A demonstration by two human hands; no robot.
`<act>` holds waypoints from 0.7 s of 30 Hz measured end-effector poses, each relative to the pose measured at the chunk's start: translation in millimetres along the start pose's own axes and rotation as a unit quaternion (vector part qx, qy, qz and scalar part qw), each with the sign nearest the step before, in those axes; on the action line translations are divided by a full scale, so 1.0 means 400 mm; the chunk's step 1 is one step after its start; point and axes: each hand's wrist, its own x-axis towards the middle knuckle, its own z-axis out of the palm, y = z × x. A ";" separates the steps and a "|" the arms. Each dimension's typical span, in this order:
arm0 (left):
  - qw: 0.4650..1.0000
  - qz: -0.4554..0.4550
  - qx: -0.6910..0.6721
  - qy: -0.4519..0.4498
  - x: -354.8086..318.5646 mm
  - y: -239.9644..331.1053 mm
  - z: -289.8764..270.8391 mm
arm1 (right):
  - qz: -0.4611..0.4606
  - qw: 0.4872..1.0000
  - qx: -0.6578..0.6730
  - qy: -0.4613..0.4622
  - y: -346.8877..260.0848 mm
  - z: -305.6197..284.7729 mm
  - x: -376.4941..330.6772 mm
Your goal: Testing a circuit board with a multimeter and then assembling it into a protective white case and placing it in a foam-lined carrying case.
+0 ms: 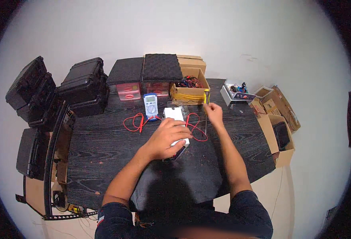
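Note:
My left hand point(169, 139) lies over a white box-shaped device point(174, 114), its fingers across the top and the thumb at the near end. The device's near end is dark and partly under the hand. To the right, my right hand point(214, 114) is closed on a screwdriver with a yellow and black handle point(207, 95). The handle points away from me and the thin shaft runs back toward me, apart from the device. Beyond my left hand lies a blue and white multimeter point(151, 106). A red test lead point(134, 122) is looped on the table beside it.
Pink-fronted drawer boxes point(128, 91) under black foam stand at the back, beside a cardboard box point(189, 95) of cables. Black hard cases point(82, 81) are stacked at the left. A white instrument point(238, 95) and open cartons point(279, 137) stand at the right of the dark table point(99, 159).

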 end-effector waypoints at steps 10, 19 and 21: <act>0.997 -0.054 0.017 -0.052 -0.016 0.020 -0.018 | 0.064 0.969 -0.235 -0.029 0.057 0.079 -0.028; 0.991 -0.102 0.065 -0.064 -0.029 0.040 -0.035 | -0.120 0.977 -0.174 -0.010 -0.088 0.042 -0.117; 0.989 -0.112 0.073 -0.060 -0.040 0.049 -0.053 | -0.174 0.983 -0.011 -0.056 -0.165 0.039 -0.195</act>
